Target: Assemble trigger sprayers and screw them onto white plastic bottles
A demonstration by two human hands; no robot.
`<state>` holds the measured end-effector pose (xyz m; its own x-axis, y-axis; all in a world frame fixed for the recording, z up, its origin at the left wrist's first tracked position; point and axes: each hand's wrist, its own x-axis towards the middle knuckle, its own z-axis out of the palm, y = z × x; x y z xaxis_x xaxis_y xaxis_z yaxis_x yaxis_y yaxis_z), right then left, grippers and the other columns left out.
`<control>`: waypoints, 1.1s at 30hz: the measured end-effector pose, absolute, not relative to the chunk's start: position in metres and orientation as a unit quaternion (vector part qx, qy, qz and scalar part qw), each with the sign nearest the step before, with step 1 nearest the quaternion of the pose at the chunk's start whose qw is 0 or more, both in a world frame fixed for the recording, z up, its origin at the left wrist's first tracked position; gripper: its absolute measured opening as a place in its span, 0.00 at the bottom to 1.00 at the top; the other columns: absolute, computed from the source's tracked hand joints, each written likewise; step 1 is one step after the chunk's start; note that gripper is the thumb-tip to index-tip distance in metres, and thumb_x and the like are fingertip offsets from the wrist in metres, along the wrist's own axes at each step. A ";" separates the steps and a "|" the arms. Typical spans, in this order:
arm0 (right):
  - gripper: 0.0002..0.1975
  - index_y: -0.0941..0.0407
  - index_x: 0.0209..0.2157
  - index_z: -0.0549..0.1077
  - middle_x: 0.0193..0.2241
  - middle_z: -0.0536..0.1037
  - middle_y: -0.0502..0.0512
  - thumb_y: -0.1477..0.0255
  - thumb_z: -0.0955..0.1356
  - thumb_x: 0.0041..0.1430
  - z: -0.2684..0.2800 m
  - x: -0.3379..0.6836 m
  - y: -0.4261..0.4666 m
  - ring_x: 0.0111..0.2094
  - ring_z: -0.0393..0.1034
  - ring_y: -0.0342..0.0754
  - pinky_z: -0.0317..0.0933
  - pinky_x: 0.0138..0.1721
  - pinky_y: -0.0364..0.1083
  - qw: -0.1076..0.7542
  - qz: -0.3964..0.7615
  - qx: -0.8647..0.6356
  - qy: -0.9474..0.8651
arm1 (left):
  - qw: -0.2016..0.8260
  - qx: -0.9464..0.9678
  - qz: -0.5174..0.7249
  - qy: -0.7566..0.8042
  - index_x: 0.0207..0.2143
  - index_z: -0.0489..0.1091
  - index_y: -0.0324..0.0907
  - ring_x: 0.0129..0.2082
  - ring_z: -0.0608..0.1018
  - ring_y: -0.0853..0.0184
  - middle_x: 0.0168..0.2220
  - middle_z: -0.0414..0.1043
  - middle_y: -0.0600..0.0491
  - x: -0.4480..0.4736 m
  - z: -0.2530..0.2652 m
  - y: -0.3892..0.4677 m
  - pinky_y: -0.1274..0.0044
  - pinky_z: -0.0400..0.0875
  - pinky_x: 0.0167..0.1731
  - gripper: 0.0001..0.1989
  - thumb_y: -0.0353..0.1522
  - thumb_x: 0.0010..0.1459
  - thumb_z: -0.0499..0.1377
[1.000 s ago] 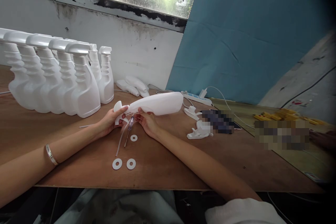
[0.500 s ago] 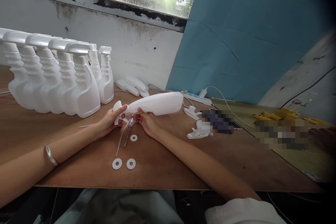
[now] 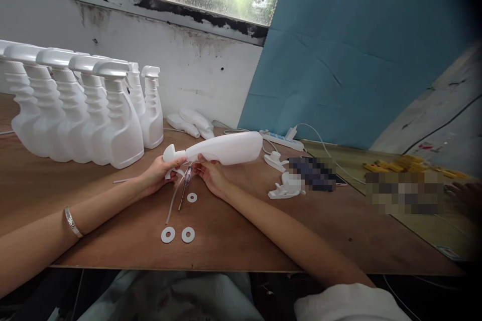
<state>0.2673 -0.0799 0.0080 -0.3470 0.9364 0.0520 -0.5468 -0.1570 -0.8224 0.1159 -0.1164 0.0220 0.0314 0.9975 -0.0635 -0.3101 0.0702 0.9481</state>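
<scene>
A white spray bottle (image 3: 228, 149) is held on its side over the table, its base pointing right. My right hand (image 3: 211, 175) is closed around the neck end of the bottle. At that neck sits a white trigger sprayer head (image 3: 170, 153), and my left hand (image 3: 160, 173) is closed on it, thumb across the collar. Below the hands are a clear-handled screwdriver (image 3: 186, 184) and a thin translucent tube (image 3: 173, 203); whether either touches my fingers I cannot tell. Three white ring washers (image 3: 167, 234) lie on the table in front.
Several white spray bottles with heads (image 3: 122, 120) stand at the left. Bottles without heads (image 3: 194, 120) lie by the wall. Loose sprayer heads (image 3: 286, 188), a phone (image 3: 341, 179) and a power strip (image 3: 284, 140) are at the right. Another person's hand (image 3: 461, 193) shows at the far right.
My left thumb and fingers have shifted around the sprayer head's collar, and the head has turned slightly. My right hand and the bottle stay in place.
</scene>
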 end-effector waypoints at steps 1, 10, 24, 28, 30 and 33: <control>0.16 0.60 0.22 0.71 0.19 0.72 0.47 0.66 0.76 0.32 0.008 0.267 -0.080 0.23 0.65 0.39 0.59 0.30 0.42 0.516 0.720 -0.245 -0.395 | 0.595 0.402 0.549 0.428 0.32 0.67 0.36 0.15 0.61 0.79 0.19 0.58 0.60 0.116 0.022 -0.117 0.85 0.56 0.13 0.18 0.33 0.39 0.68; 0.15 0.60 0.22 0.71 0.19 0.72 0.48 0.66 0.76 0.34 0.011 0.267 -0.084 0.24 0.65 0.40 0.58 0.30 0.42 0.508 0.714 -0.246 -0.413 | 0.613 0.386 0.552 0.413 0.28 0.64 0.38 0.12 0.58 0.79 0.17 0.57 0.60 0.116 0.022 -0.115 0.84 0.55 0.12 0.19 0.44 0.44 0.63; 0.15 0.59 0.21 0.70 0.19 0.72 0.47 0.67 0.76 0.33 0.010 0.267 -0.083 0.24 0.65 0.40 0.58 0.30 0.42 0.511 0.717 -0.245 -0.405 | 0.593 0.402 0.554 0.424 0.30 0.67 0.35 0.15 0.60 0.79 0.18 0.59 0.59 0.117 0.025 -0.119 0.85 0.56 0.13 0.17 0.30 0.37 0.68; 0.15 0.59 0.22 0.71 0.20 0.72 0.47 0.67 0.75 0.34 0.011 0.267 -0.084 0.24 0.65 0.40 0.58 0.30 0.42 0.508 0.715 -0.244 -0.414 | 0.608 0.391 0.554 0.414 0.27 0.64 0.38 0.13 0.59 0.79 0.17 0.58 0.60 0.116 0.024 -0.118 0.84 0.57 0.13 0.17 0.40 0.43 0.65; 0.15 0.59 0.23 0.71 0.19 0.72 0.47 0.67 0.76 0.34 0.011 0.266 -0.084 0.24 0.65 0.40 0.57 0.30 0.42 0.508 0.716 -0.245 -0.412 | 0.612 0.387 0.552 0.412 0.25 0.62 0.38 0.12 0.58 0.79 0.16 0.57 0.60 0.116 0.023 -0.116 0.83 0.56 0.12 0.18 0.43 0.45 0.63; 0.15 0.59 0.23 0.71 0.20 0.72 0.47 0.67 0.76 0.33 0.011 0.266 -0.084 0.23 0.64 0.40 0.58 0.30 0.42 0.508 0.717 -0.246 -0.409 | 0.608 0.388 0.557 0.412 0.24 0.61 0.38 0.12 0.59 0.78 0.16 0.57 0.60 0.115 0.022 -0.115 0.84 0.54 0.12 0.19 0.42 0.43 0.64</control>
